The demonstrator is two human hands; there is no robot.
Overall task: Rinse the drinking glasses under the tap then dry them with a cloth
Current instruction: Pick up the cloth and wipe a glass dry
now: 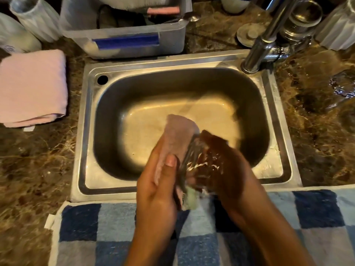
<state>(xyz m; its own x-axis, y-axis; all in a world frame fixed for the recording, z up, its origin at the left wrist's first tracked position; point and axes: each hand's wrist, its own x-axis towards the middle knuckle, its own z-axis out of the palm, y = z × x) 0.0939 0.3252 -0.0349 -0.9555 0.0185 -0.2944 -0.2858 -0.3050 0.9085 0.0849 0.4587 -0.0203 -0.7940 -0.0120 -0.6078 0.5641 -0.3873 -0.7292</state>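
Note:
Over the front edge of the steel sink [90,131], my left hand [157,189] holds a pink cloth [176,135] pressed against a clear drinking glass [194,156]. My right hand [226,169] grips the glass from the right side; it is blurred by motion. The glass lies tilted between both hands, and its lower part is partly hidden by fingers and cloth. The tap [263,45] rises at the sink's back right corner, and I see no water running from it.
A folded pink towel [32,87] lies left of the sink. A plastic tub [123,35] stands behind it. Ribbed glasses [36,18] stand at the back left, and other glasses [301,20] at the back right. A blue checked towel [115,237] covers the near counter. The right counter is wet.

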